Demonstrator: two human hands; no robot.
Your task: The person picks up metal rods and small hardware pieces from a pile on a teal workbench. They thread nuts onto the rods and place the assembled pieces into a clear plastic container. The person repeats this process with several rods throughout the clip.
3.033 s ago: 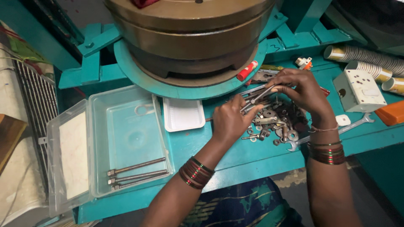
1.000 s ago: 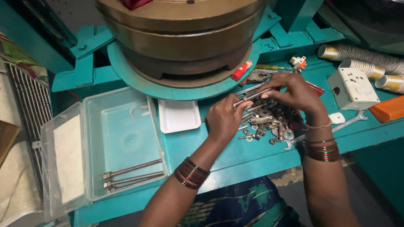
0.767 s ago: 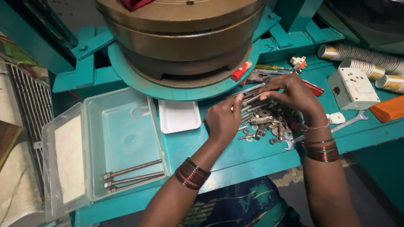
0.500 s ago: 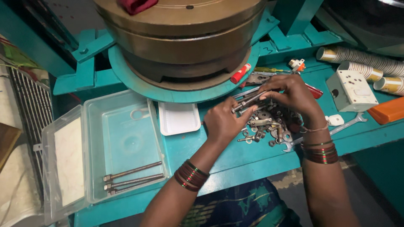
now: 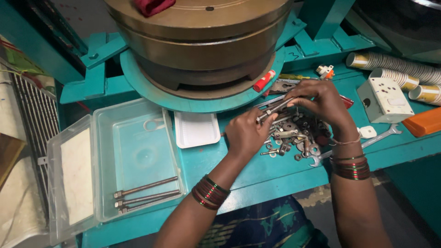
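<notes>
A long metal bolt (image 5: pixel 274 108) is being pinched between both hands just above the pile of loose hardware (image 5: pixel 294 138) on the teal counter (image 5: pixel 257 170); the left hand (image 5: pixel 245 133) is closing its fingertips on the near end, and the right hand (image 5: pixel 319 101) is curling over the far end. The bolt could be slipping out if either pinch loosens, dropping into the pile and scattering washers toward the counter's edge. Three similar long bolts (image 5: pixel 147 193) are lying side by side in the open clear plastic box (image 5: pixel 138 151); one small white tray (image 5: pixel 197 130) is sitting just beside it; one spanner (image 5: pixel 367 144) is resting by the right wrist; one socket box (image 5: pixel 385 98) and at least three stacks of paper cups (image 5: pixel 395 73) are lying beyond.
</notes>
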